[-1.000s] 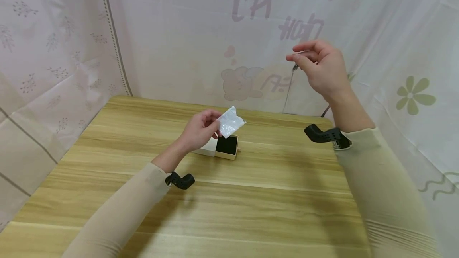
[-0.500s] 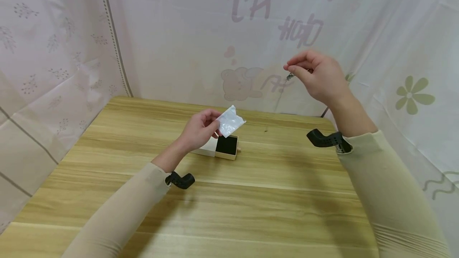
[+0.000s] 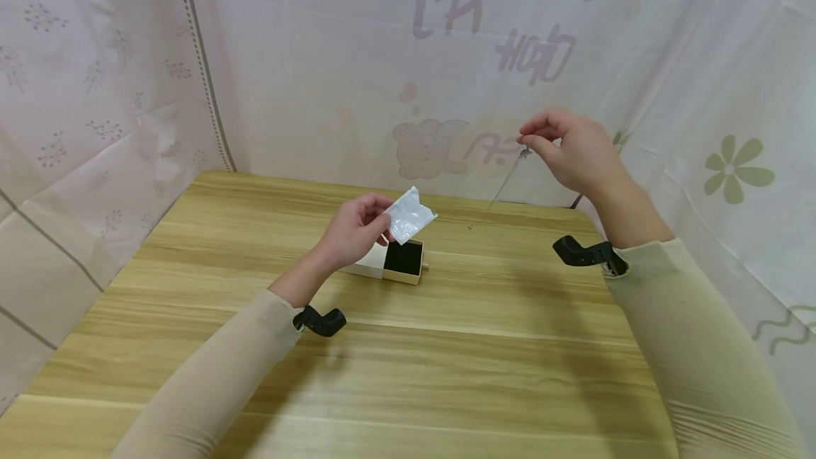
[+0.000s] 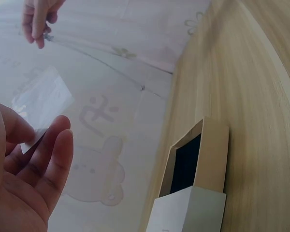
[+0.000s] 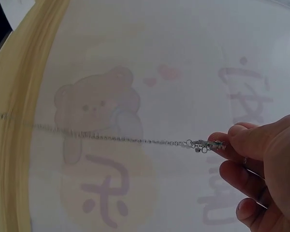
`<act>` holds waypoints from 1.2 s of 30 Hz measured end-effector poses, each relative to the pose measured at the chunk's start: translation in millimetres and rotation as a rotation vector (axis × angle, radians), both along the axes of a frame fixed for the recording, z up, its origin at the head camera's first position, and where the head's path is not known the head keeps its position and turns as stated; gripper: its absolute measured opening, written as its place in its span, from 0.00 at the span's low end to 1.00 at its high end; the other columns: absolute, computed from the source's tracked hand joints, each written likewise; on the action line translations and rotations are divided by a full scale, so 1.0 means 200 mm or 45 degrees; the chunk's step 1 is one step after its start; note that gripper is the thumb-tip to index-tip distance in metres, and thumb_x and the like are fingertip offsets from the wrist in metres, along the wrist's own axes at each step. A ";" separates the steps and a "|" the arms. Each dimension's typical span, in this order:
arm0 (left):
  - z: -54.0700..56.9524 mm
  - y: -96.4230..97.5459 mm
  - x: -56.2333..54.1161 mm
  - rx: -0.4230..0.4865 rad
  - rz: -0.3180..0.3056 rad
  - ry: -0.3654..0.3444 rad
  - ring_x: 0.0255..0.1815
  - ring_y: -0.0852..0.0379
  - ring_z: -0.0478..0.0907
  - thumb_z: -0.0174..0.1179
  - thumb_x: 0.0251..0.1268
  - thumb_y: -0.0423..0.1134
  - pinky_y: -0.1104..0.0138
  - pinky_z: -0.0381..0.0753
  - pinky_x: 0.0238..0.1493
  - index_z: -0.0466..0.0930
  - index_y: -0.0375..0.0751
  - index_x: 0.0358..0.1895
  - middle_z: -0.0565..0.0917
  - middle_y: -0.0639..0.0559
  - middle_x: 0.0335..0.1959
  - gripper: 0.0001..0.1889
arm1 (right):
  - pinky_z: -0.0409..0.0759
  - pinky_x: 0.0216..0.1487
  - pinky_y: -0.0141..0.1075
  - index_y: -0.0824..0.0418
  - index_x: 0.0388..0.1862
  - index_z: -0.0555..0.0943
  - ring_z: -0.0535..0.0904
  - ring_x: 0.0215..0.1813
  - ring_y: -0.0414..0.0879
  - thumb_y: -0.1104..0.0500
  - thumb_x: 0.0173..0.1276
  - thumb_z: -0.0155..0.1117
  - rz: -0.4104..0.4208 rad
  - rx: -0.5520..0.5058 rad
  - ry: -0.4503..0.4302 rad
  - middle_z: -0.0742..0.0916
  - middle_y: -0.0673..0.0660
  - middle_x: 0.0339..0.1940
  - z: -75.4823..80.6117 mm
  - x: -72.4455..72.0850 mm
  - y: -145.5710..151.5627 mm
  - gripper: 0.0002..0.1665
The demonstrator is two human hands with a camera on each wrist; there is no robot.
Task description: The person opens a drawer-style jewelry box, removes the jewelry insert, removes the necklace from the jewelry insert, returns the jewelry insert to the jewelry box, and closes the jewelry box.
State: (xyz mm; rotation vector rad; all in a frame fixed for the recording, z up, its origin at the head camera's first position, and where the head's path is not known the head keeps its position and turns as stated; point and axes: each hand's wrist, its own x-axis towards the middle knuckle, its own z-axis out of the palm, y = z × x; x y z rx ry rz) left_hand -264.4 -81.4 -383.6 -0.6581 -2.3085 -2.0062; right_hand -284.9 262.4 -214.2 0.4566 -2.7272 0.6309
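Observation:
My left hand (image 3: 359, 231) pinches a small white plastic bag (image 3: 410, 216) between thumb and fingers, held up over the box. Below it a small box (image 3: 403, 277) lies on the table, its drawer slid partly out of a white sleeve (image 4: 176, 212) and showing a black lining (image 3: 404, 258). Raised at the right, my right hand (image 3: 574, 154) pinches a thin silver chain (image 5: 121, 138) by its clasp end (image 5: 208, 144) between thumb and forefinger. The chain hangs down at a slant, with a small bead-like piece (image 4: 142, 88) near its lower end.
The wooden table (image 3: 382, 374) spreads under both arms. A printed cloth (image 3: 306, 76) with a bear and lettering hangs behind its far edge, and more patterned cloth (image 3: 733, 232) hangs at the right. Black camera mounts (image 3: 321, 321) sit at both wrists.
My right hand has come down, and the chain with it; the chain swings to a slant and its lower end now shows over the table. My left hand keeps the bag in place.

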 end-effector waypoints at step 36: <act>-0.03 -0.02 0.00 -0.019 0.009 0.005 0.42 0.27 0.86 0.54 0.82 0.29 0.59 0.92 0.39 0.82 0.31 0.63 0.88 0.35 0.46 0.14 | 0.76 0.44 0.44 0.67 0.72 0.76 0.83 0.67 0.67 0.56 0.93 0.45 -0.040 0.094 -0.407 0.86 0.70 0.69 -0.44 -0.14 0.29 0.22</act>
